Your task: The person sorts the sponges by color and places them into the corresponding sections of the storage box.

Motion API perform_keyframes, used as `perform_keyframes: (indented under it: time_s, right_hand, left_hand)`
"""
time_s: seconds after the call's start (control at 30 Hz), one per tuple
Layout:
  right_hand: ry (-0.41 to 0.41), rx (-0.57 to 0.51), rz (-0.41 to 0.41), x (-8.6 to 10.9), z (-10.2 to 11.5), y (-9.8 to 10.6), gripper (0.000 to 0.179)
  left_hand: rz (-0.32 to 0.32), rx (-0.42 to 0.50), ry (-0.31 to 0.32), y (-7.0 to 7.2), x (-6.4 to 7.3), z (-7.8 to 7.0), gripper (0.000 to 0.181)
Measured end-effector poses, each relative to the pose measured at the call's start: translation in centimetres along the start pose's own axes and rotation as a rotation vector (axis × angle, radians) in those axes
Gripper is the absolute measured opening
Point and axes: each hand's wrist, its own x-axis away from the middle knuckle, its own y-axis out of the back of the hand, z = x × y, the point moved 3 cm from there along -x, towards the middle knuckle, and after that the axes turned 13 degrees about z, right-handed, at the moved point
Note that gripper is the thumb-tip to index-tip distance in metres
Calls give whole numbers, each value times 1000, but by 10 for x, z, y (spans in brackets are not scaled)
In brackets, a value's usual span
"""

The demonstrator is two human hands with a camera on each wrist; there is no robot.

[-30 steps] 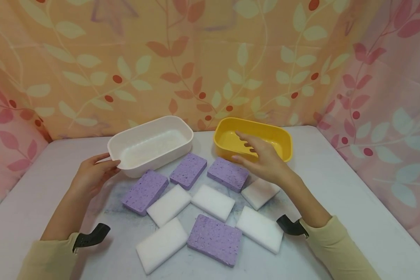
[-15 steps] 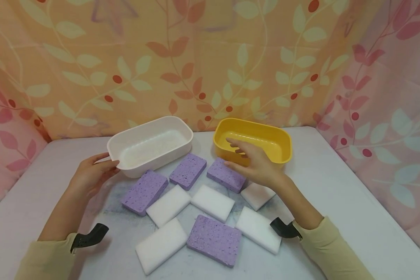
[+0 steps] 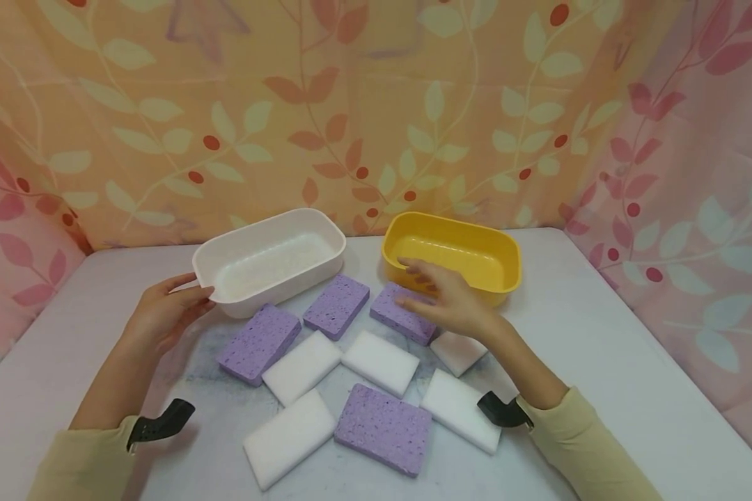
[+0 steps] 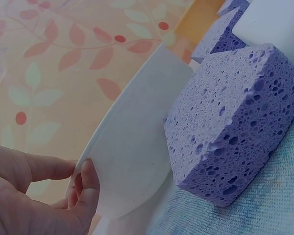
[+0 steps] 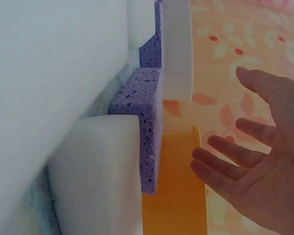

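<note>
My left hand (image 3: 166, 313) pinches the near left corner of a white plastic tub (image 3: 225, 296); the left wrist view shows thumb and fingers on either side of its rim. My right hand (image 3: 454, 299) hovers with spread fingers and holds nothing. It is above a purple sponge (image 3: 391, 306) and the front wall of a yellow plastic tub (image 3: 504, 268). Beneath its wrist lies a white foam block (image 3: 457, 353), partly hidden by the arm. Both tubs have nothing in them. Close to the white tub, another purple sponge (image 4: 215, 112) lies beside my left hand.
More white foam blocks (image 3: 291, 440) and purple sponges (image 3: 384, 430) lie scattered on the table (image 3: 601, 334), several of them touching. A leaf-patterned curtain (image 3: 376, 104) stands right behind the tubs and along the sides. Black wrist cameras (image 3: 163, 423) jut from both sleeves.
My right hand has drifted left and a little toward me, from over the yellow tub to over the purple sponge in front of it. My left hand and the white tub stay put.
</note>
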Motion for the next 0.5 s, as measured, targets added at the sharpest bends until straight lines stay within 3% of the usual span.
perform_keyframes:
  time_s: [0.33,0.5]
  right_hand:
    - [-47,-36,85,-1,-10,-7,70]
    - [-48,-1,111,0,-14,-9,70]
  left_hand:
    - [3,-1,12,0,1,0,64]
    - [3,-12,19,0,1,-2,71]
